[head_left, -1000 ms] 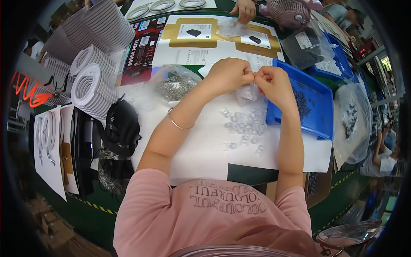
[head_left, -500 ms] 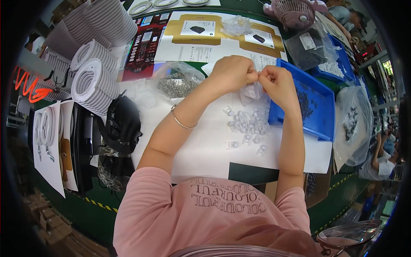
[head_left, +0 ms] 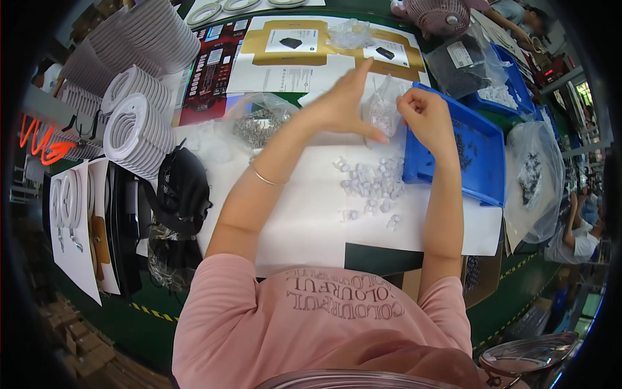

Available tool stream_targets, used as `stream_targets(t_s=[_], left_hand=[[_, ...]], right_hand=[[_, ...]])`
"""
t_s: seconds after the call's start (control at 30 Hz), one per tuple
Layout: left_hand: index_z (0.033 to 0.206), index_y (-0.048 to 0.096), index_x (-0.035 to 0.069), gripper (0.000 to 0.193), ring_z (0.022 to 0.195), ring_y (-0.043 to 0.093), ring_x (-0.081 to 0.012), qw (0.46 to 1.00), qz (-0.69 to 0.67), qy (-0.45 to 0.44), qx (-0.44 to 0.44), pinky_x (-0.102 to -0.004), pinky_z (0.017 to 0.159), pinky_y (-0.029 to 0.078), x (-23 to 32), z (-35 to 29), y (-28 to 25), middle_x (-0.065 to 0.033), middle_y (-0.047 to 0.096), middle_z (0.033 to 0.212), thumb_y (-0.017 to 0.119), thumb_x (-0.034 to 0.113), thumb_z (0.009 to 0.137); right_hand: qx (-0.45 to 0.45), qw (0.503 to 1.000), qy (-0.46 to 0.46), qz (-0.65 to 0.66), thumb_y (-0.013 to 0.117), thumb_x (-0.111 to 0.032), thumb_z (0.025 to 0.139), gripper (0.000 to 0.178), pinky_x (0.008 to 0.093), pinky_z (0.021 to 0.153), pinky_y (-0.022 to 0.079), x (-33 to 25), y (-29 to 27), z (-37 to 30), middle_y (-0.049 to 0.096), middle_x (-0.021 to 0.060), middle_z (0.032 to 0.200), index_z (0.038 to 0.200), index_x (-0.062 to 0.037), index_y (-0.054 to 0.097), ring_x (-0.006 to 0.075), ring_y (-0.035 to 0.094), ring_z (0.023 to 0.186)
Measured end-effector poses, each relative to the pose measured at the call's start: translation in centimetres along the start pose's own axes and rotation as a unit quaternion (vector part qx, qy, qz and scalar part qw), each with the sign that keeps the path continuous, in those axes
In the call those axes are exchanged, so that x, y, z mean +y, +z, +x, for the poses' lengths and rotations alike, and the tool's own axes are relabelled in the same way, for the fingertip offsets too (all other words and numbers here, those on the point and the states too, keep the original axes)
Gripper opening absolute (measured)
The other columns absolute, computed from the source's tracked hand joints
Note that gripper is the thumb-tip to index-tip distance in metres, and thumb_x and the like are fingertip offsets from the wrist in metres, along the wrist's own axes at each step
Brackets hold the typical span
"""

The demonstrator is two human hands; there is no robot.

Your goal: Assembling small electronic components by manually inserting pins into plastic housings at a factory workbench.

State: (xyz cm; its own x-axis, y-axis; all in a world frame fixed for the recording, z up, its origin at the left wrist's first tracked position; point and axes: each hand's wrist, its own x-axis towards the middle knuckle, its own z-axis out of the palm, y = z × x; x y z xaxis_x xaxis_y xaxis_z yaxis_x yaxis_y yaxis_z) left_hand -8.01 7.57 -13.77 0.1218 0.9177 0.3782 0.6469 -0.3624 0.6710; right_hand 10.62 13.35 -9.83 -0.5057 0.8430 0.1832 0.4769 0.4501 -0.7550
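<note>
My left hand (head_left: 346,104) is open, thumb and fingers spread wide, on the left side of a small clear plastic bag (head_left: 381,110). Small whitish parts show inside the bag, which stands upright on the white sheet. My right hand (head_left: 426,120) is closed, its fingertips curled in at the bag's right side over the rim of the blue tray (head_left: 486,191). What those fingers hold, if anything, is hidden. Nearer to me lies a loose pile of small clear-white plastic parts (head_left: 374,180), with several strays around it.
Small dark pieces (head_left: 463,149) lie in the blue tray. A bag of metal parts (head_left: 259,126) lies left of my left hand. Stacked white rings (head_left: 136,136) and a black bag (head_left: 184,188) stand further left. A pink fan (head_left: 440,16) stands at the back.
My hands were together at the bag's top. My left hand has come away and spread open to the left. My right hand has shifted slightly right, and the bag now stands upright.
</note>
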Motion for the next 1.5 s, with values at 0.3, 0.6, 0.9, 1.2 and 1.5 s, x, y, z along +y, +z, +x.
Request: stream_targets(t_s=[0.3, 0.6, 0.9, 1.2, 1.5], left_hand=[[0.109, 0.056, 0.008, 0.054, 0.105, 0.053, -0.0314, 0.996, -0.027, 0.060, 0.056, -0.0351, 0.093, 0.040, -1.2, 0.8, 1.4, -0.0124, 0.058, 0.110, 0.068, 0.003, 0.057], [0.126, 0.048, 0.013, 0.071, 0.126, 0.033, -0.0302, 0.991, 0.118, 0.056, -0.037, -0.0581, 0.104, 0.016, -1.3, -0.8, 2.2, -0.0123, 0.039, 0.134, 0.068, 0.002, 0.059], [0.127, 0.048, 0.010, 0.070, 0.118, 0.045, -0.0324, 0.992, 0.052, 0.021, -0.114, -0.0364, 0.098, 0.039, -0.6, -0.4, 1.5, -0.0147, 0.051, 0.123, 0.058, -0.014, 0.062], [0.120, 0.053, 0.009, 0.055, 0.116, 0.048, -0.0313, 0.981, 0.141, 0.129, 0.008, -0.0353, 0.099, 0.039, -2.3, -0.8, 2.2, -0.0114, 0.054, 0.123, 0.054, -0.011, 0.069], [0.110, 0.059, 0.007, 0.049, 0.102, 0.057, -0.0303, 0.997, -0.007, 0.048, -0.055, -0.0351, 0.089, 0.045, -3.7, -0.3, 1.3, -0.0127, 0.062, 0.108, 0.052, -0.014, 0.066]], right_hand=[[0.018, 0.986, -0.019, -0.164, 0.063, -0.017, 0.076, 0.015, 0.0296, 0.051, 0.042, -1.0, -0.1, -1.3, 0.057, 0.0053, 0.057, 0.070, -0.0038, 0.060, 0.0178, 0.055, 0.054], [-0.040, 0.945, -0.089, -0.313, 0.071, -0.016, 0.067, 0.014, 0.0365, 0.062, 0.044, -0.6, 1.7, -1.8, 0.060, 0.0081, 0.066, 0.069, -0.0077, 0.060, 0.0253, 0.059, 0.067], [-0.002, 0.910, -0.136, -0.392, 0.076, -0.016, 0.062, 0.027, 0.0392, 0.089, 0.037, -0.9, 2.8, -3.9, 0.052, 0.0085, 0.119, 0.088, -0.0118, 0.070, 0.0248, 0.046, 0.111], [-0.007, 0.889, -0.171, -0.425, 0.073, -0.018, 0.067, 0.018, 0.0411, 0.099, 0.030, 0.5, 3.8, -4.7, 0.050, 0.0094, 0.126, 0.083, -0.0110, 0.071, 0.0268, 0.041, 0.119], [0.013, 0.897, -0.173, -0.407, 0.070, -0.013, 0.069, 0.012, 0.0418, 0.095, 0.033, 0.6, 3.8, -5.0, 0.063, 0.0042, 0.098, 0.081, -0.0104, 0.071, 0.0218, 0.053, 0.099]])
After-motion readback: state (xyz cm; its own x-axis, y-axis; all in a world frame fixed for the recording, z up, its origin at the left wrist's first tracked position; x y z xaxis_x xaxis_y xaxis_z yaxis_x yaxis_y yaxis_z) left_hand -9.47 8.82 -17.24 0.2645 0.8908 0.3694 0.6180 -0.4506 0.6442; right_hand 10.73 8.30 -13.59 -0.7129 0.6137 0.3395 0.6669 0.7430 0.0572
